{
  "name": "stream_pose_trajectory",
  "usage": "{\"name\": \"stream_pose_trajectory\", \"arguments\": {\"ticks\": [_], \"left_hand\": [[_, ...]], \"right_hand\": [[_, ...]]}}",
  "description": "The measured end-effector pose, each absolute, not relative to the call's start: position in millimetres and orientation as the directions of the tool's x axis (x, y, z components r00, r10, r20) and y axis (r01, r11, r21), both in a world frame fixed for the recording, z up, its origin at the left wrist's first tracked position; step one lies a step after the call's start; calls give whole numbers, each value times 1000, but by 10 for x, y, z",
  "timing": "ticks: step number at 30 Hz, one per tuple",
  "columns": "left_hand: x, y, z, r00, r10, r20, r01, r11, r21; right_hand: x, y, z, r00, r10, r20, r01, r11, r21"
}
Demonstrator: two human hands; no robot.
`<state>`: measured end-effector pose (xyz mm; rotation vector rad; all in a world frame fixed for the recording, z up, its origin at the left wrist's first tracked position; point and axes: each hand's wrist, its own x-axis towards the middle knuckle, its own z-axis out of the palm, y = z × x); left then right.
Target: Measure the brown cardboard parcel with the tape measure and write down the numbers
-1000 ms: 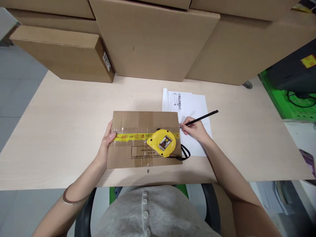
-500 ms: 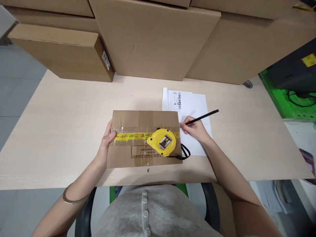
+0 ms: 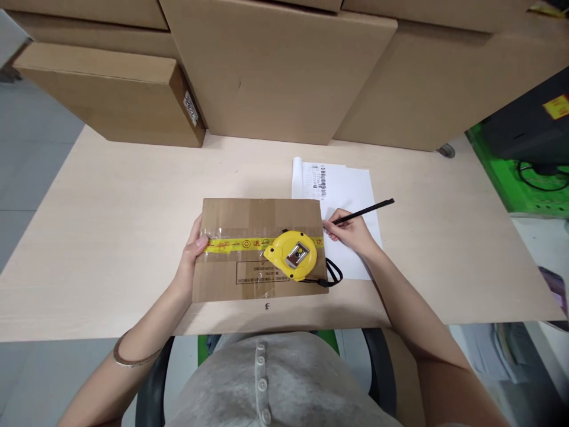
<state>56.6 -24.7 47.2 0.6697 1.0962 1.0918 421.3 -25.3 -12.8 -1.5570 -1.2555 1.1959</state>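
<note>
My left hand (image 3: 192, 252) grips the left edge of a brown cardboard box (image 3: 253, 213), its thumb on top and the other fingers hidden behind the side. Yellow printed tape (image 3: 235, 245) runs across the box's top. A yellow tape measure (image 3: 291, 256) lies on the right part of the box, its black wrist strap (image 3: 334, 273) hanging past the right edge. My right hand (image 3: 349, 231) is closed around a black pencil or pen (image 3: 367, 210) and rests on white paper sheets (image 3: 351, 184). The box hides the writing tip and the left part of the paper.
Large cardboard boxes (image 3: 275, 71) stand along the back of the table (image 3: 111, 237). A flatter box (image 3: 111, 101) leans at the back left. A green crate (image 3: 498, 184) with a dark object and a cable stands to the right. A chair armrest (image 3: 380, 373) shows below the table edge.
</note>
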Motion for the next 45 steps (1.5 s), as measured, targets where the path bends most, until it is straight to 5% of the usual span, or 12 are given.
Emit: {"name": "stream_pose_trajectory", "arguments": {"ticks": [32,37,45], "left_hand": [[541,-252,462,58,928,-367,-344,364,866],[537,-236,435,70,931,-359,-346,360,867],[524,-234,402,84,944,-319,-320,329,889]], "right_hand": [[4224,-244,-140,40,976,-214,363,-214,-907],[4315,-273,80,29,964,-264,537,-238,-810],[4314,-368,341,71,951,-301,841,-219,-494]]}}
